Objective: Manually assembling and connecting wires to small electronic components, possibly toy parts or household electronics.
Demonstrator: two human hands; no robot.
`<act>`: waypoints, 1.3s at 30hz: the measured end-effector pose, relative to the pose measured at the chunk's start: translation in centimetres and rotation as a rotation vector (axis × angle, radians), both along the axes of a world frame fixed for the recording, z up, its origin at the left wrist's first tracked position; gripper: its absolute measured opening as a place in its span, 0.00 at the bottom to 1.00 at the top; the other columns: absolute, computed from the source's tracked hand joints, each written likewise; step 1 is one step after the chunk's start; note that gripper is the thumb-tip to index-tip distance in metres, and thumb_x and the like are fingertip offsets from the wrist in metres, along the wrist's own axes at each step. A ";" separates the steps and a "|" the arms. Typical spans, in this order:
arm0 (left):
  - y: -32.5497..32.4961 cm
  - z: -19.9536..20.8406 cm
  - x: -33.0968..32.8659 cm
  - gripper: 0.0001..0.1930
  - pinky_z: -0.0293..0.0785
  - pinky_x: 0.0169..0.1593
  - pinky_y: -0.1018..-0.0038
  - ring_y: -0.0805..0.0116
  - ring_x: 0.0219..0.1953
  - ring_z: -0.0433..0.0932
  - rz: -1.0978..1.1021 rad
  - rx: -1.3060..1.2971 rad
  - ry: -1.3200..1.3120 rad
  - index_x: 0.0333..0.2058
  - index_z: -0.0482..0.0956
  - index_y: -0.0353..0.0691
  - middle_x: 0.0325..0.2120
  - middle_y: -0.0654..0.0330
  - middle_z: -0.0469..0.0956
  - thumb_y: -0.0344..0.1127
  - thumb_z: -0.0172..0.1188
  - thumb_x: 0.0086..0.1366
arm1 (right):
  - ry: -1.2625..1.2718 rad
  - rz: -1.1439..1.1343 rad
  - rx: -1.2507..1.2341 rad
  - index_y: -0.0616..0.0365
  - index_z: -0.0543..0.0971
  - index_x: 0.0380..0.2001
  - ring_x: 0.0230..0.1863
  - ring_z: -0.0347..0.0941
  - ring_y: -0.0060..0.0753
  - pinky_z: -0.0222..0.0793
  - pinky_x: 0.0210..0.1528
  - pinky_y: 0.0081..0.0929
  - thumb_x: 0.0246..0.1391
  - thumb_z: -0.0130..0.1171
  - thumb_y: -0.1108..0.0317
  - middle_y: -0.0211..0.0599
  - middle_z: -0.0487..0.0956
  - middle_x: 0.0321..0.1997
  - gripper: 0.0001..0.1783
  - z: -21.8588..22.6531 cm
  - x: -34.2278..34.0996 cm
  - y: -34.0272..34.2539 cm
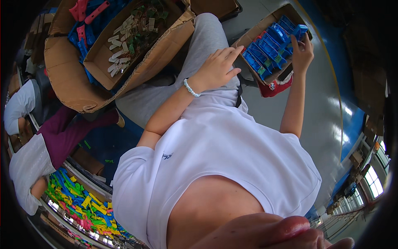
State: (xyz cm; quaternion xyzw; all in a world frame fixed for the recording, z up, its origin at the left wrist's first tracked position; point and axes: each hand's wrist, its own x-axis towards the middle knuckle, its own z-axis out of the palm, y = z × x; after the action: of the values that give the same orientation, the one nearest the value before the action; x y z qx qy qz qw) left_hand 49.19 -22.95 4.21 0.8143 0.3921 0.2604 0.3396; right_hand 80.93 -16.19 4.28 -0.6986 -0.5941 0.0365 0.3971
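Observation:
My right hand (302, 54) pinches a blue plastic part (300, 30) between its fingers, over the far right corner of a small cardboard box (238, 42). Several blue plastic shells (271, 45) stand in rows inside that box, some with green circuit boards (261, 71) at their near ends. My left hand (217, 68) hovers above my leg with its fingers stretched toward the box's left edge, and nothing shows in it. A light beaded bracelet (191, 88) circles the left wrist.
At the left, a large open carton (74, 89) holds blue parts, pink parts (96, 12) and an inner carton (97, 74) of white pieces (118, 54) with wires and circuit boards. Two people (35, 157) work at far left beside heaped colourful plastic parts (81, 199). Something red (275, 88) sits under the small box.

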 end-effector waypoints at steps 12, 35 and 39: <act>-4.7 2.3 -8.5 0.22 0.71 0.55 0.64 0.51 0.52 0.75 0.124 -0.186 -0.085 0.55 0.73 0.34 0.49 0.47 0.77 0.33 0.61 0.63 | -0.182 0.316 -0.624 0.57 0.77 0.54 0.55 0.76 0.39 0.69 0.58 0.32 0.46 0.67 0.73 0.45 0.80 0.52 0.28 -14.2 12.9 11.7; 19.6 -6.3 -51.0 0.22 0.73 0.57 0.63 0.53 0.54 0.76 0.524 -0.139 0.876 0.51 0.78 0.41 0.51 0.50 0.78 0.22 0.54 0.56 | -0.455 0.445 -0.677 0.61 0.78 0.50 0.57 0.71 0.54 0.66 0.60 0.45 0.43 0.69 0.68 0.49 0.77 0.54 0.28 -8.6 12.6 10.5; 21.8 -11.1 -52.4 0.20 0.74 0.51 0.63 0.57 0.50 0.77 0.697 -0.275 1.081 0.56 0.76 0.47 0.51 0.51 0.77 0.29 0.55 0.64 | -0.459 0.420 -0.758 0.63 0.78 0.50 0.57 0.72 0.53 0.66 0.59 0.44 0.46 0.68 0.68 0.50 0.78 0.53 0.26 -4.0 9.1 9.9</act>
State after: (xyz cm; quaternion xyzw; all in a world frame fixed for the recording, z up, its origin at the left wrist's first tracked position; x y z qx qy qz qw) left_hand -3.16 -1.11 -6.85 0.6050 0.7779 -0.1434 0.0915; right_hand 90.02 -6.30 0.29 -0.6491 -0.7392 0.1746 -0.0423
